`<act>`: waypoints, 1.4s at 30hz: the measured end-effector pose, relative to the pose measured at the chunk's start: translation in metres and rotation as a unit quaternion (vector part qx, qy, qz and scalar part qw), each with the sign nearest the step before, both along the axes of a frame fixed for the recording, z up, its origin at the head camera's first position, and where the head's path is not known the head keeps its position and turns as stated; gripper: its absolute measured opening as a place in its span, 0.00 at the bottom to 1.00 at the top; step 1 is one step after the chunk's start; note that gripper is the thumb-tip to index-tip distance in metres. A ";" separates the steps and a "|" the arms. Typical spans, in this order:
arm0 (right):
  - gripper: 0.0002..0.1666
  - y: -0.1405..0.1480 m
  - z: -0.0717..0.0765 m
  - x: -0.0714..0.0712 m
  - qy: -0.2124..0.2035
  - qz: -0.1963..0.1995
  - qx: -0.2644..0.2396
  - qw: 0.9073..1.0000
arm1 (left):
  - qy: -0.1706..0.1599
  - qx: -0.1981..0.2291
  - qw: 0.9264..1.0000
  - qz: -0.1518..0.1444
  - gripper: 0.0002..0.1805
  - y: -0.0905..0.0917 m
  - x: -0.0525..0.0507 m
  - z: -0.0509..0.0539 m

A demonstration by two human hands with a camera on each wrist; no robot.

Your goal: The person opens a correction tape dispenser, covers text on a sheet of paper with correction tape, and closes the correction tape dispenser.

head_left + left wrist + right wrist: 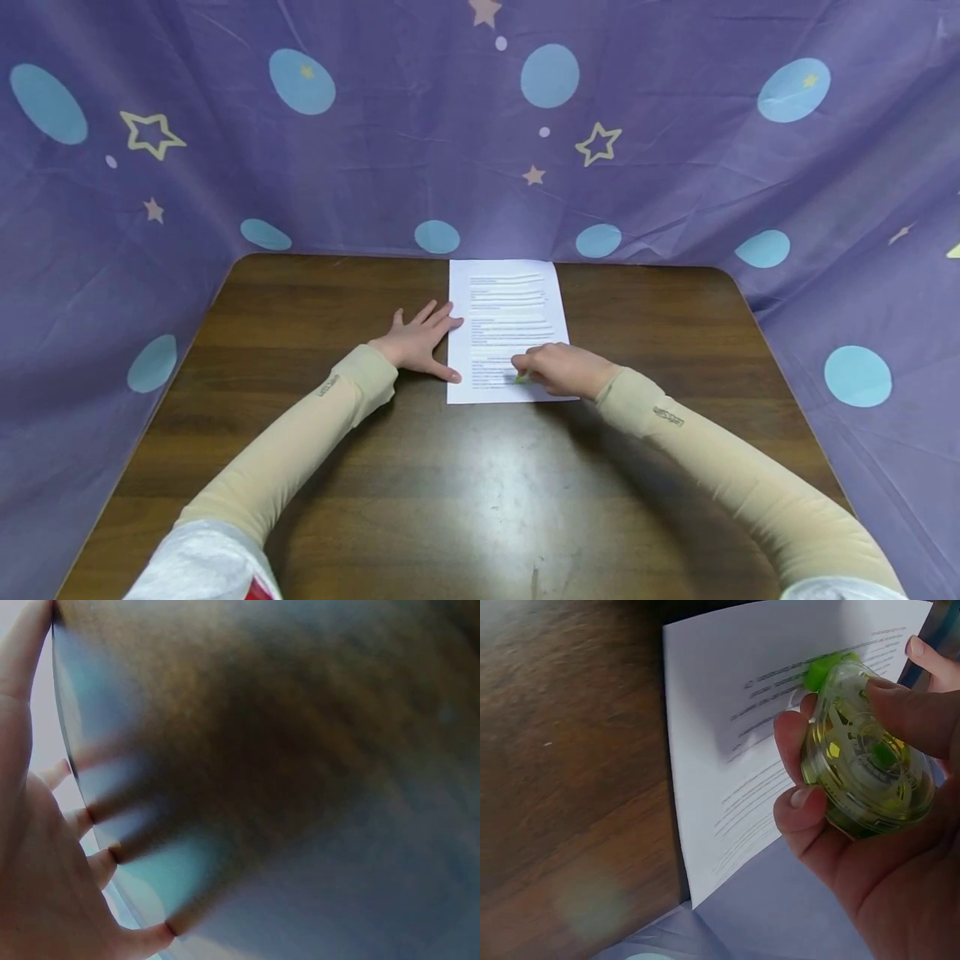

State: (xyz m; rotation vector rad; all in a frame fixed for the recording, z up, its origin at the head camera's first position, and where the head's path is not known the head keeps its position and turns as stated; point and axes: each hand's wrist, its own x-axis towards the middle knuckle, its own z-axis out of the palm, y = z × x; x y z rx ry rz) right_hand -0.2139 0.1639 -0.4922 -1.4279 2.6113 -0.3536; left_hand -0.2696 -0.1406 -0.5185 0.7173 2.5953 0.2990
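Note:
A printed sheet of paper lies at the far side of the table, its lines of text facing up. My right hand grips a clear and green correction tape dispenser, thumb on one side and fingers curled round the other. The dispenser's green tip is at the lower lines of print; whether it touches the paper I cannot tell. My left hand lies flat with fingers spread, the thumb and some fingertips on the sheet's left edge. In the left wrist view its fingertips press on the surface.
The brown wooden table extends on both sides of the sheet and in front of it. A purple curtain with blue dots and stars hangs along the back and both sides of the table.

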 end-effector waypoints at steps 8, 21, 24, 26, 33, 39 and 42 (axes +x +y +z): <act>0.12 0.011 0.000 0.001 -0.013 -0.008 -0.001 1.000 | 0.001 -0.007 1.000 -0.002 0.66 0.000 -0.001 0.001; 0.13 0.035 -0.004 0.000 -0.014 -0.023 -0.008 1.000 | 0.006 -0.016 1.000 -0.007 0.67 -0.001 -0.002 -0.001; 0.12 0.039 -0.003 0.001 -0.015 -0.024 -0.011 1.000 | 0.007 -0.017 1.000 -0.007 0.67 -0.001 -0.002 -0.001; 0.13 0.041 -0.002 0.001 -0.015 -0.025 -0.011 1.000 | 0.006 -0.016 1.000 -0.008 0.67 -0.001 -0.002 -0.001; 0.11 0.048 0.000 0.003 -0.023 -0.039 -0.007 0.999 | 0.003 -0.011 1.000 -0.011 0.66 0.000 0.000 0.003; 0.11 0.056 0.000 0.005 -0.016 -0.049 -0.010 0.999 | 0.004 -0.010 1.000 -0.009 0.66 0.000 0.001 0.004; 0.12 0.059 0.000 0.006 -0.016 -0.055 -0.010 0.998 | 0.004 -0.009 1.000 -0.008 0.66 0.000 0.001 0.003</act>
